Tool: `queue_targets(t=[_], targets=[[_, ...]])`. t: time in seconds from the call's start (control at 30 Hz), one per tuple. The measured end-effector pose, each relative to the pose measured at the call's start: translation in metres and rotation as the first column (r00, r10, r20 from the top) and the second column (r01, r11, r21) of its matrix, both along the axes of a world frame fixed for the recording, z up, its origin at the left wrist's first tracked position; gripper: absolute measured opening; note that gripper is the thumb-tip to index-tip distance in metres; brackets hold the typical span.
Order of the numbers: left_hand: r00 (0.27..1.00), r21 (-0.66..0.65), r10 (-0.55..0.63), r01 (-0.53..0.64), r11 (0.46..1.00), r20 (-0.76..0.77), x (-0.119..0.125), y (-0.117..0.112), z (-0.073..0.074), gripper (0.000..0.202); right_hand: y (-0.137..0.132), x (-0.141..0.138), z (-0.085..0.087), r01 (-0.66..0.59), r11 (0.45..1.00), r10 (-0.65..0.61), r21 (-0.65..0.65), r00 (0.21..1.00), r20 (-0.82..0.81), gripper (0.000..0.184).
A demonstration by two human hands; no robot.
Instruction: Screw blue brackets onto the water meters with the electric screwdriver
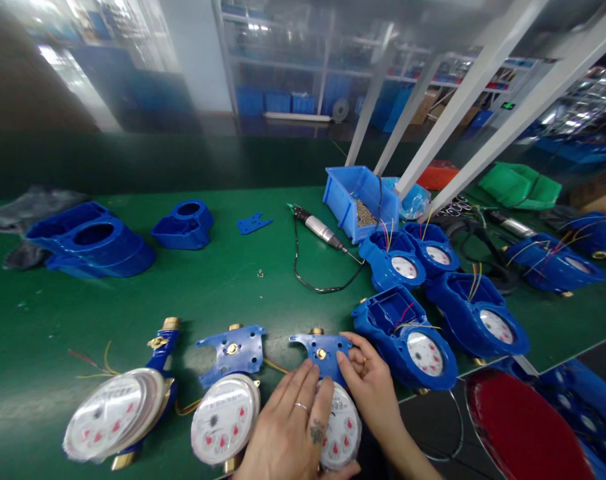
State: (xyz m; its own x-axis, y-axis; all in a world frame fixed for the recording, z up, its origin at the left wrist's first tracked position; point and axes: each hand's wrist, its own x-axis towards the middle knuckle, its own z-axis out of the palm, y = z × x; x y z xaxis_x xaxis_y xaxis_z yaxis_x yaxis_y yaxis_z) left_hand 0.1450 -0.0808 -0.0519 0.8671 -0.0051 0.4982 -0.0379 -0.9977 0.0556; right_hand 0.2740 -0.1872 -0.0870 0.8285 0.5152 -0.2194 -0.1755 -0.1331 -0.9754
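Observation:
A water meter (343, 427) with a round white dial and red pointers lies at the table's near edge. My left hand (293, 420) rests over its left side, fingers stretched across the dial and the thumb at its lower rim. Above the dial sits a flat blue bracket plate (333, 347) with a brass fitting in its middle. My right hand (375, 387) grips that plate's right end between thumb and fingers. To the left is a second meter (223, 417) with a similar blue plate (250, 350). A third meter (107, 417) lies tilted, without a plate on it.
An electric screwdriver (317, 230) with a black cord lies behind, beside a blue bin (347, 180) of small screws. Several blue-housed meters (403, 307) stand at right. Blue housings (93, 237) and a loose blue plate (253, 223) lie at the back left. A red stool (517, 427) stands below right.

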Motion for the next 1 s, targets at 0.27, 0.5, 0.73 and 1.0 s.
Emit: queue_targets(t=[0.27, 0.5, 0.73, 1.0], targets=[[0.999, 0.004, -0.034, 0.034, 0.999, -0.014, 0.002, 0.002, 0.000, 0.072, 0.005, -0.004, -0.004, -0.042, 0.997, 0.058, 0.071, 0.969, -0.242, 0.060], [0.999, 0.015, -0.043, 0.043, 0.999, -0.029, 0.000, 0.000, -0.004, 0.072, 0.008, -0.004, -0.001, -0.008, 0.998, 0.027, 0.066, 0.956, -0.294, 0.058], [0.991, -0.015, 0.041, -0.043, 0.999, -0.129, -0.001, -0.006, -0.006, 0.079, 0.013, 0.001, -0.003, 0.008, 0.998, 0.003, 0.057, 0.982, -0.190, 0.060], [0.991, -0.028, 0.042, -0.046, 0.999, -0.126, 0.003, -0.004, -0.007, 0.077, -0.006, -0.008, -0.011, 0.081, 0.996, -0.077, 0.036, 0.991, -0.109, 0.062]])
